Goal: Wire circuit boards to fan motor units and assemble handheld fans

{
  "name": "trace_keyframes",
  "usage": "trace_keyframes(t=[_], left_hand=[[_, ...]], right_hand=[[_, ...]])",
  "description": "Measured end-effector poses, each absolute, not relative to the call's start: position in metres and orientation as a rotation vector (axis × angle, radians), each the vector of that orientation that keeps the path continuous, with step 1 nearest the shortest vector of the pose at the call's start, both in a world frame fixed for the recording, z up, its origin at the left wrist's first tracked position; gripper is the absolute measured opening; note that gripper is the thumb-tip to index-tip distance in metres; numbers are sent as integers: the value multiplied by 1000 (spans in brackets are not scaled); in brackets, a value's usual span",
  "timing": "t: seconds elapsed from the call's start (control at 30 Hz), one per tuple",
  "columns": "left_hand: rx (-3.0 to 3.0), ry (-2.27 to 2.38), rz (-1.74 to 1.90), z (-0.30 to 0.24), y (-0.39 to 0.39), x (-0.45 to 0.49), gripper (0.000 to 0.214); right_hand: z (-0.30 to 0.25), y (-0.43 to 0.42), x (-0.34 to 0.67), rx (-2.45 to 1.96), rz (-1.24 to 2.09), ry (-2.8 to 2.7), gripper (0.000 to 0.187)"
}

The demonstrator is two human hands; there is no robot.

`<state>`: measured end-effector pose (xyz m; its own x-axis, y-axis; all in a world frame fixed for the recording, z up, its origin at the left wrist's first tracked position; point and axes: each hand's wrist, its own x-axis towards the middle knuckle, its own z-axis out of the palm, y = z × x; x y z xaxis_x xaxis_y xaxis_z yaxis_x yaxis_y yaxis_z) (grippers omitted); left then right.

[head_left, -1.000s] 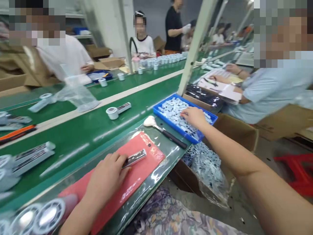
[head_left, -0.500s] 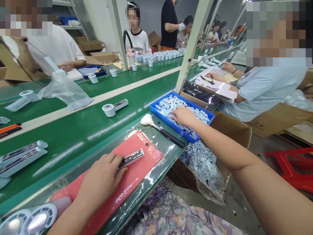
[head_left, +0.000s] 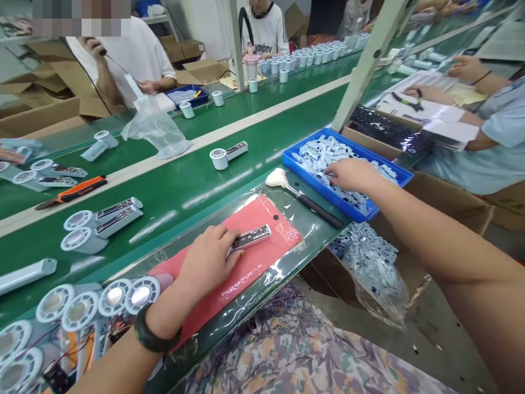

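My left hand (head_left: 209, 254) is closed round the near end of a light-blue handheld device body (head_left: 252, 236), over a red mat (head_left: 262, 210). The device's straight handle sticks out to the right with its circuit board exposed; my palm hides the rest. My right hand (head_left: 348, 174) is down in a blue tray (head_left: 305, 171) heaped with small light-blue plastic pieces (head_left: 320, 153). Its fingers are curled and drawn together among the pieces, and what is between the fingertips is hidden. Between mat and tray lies a black-handled hammer (head_left: 315, 210), its head wrapped in white.
Several device bodies with round heads (head_left: 82, 312) crowd the lower left. More stand on the green conveyor belt (head_left: 172, 191), near orange-handled pliers (head_left: 82, 187). A cardboard box (head_left: 328, 282) with a bag of pieces (head_left: 373, 268) sits below the tray. Co-workers sit across and at right.
The view has swung left and down, so more device bodies show at lower left. My right hand stays in the tray, its fingers more curled. My left hand keeps its hold on the device.
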<state>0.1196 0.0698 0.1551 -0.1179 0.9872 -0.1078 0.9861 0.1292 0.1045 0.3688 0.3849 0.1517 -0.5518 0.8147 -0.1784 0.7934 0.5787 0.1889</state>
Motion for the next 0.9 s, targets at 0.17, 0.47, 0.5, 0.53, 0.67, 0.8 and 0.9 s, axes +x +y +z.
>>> trace_keyframes(t=[0.17, 0.47, 0.5, 0.53, 0.67, 0.8, 0.9], left_hand=[[2006, 2251, -35, 151, 70, 116, 30], [2095, 2246, 63, 144, 68, 109, 29], [2101, 2242, 83, 144, 67, 110, 28], [2107, 2239, 110, 144, 67, 111, 28], [2097, 2246, 243, 141, 64, 115, 23], [2029, 2260, 440, 137, 59, 115, 19], [1966, 2244, 588, 135, 54, 114, 23]], right_hand=[[154, 380, 361, 1372, 212, 2528, 40], [157, 374, 363, 1483, 211, 2590, 41], [160, 371, 365, 1493, 190, 2629, 44], [162, 365, 366, 1518, 130, 2691, 47], [159, 322, 358, 1542, -890, 2976, 37], [140, 252, 321, 991, -1810, 2992, 18], [122, 217, 288, 599, -1811, 3184, 8]])
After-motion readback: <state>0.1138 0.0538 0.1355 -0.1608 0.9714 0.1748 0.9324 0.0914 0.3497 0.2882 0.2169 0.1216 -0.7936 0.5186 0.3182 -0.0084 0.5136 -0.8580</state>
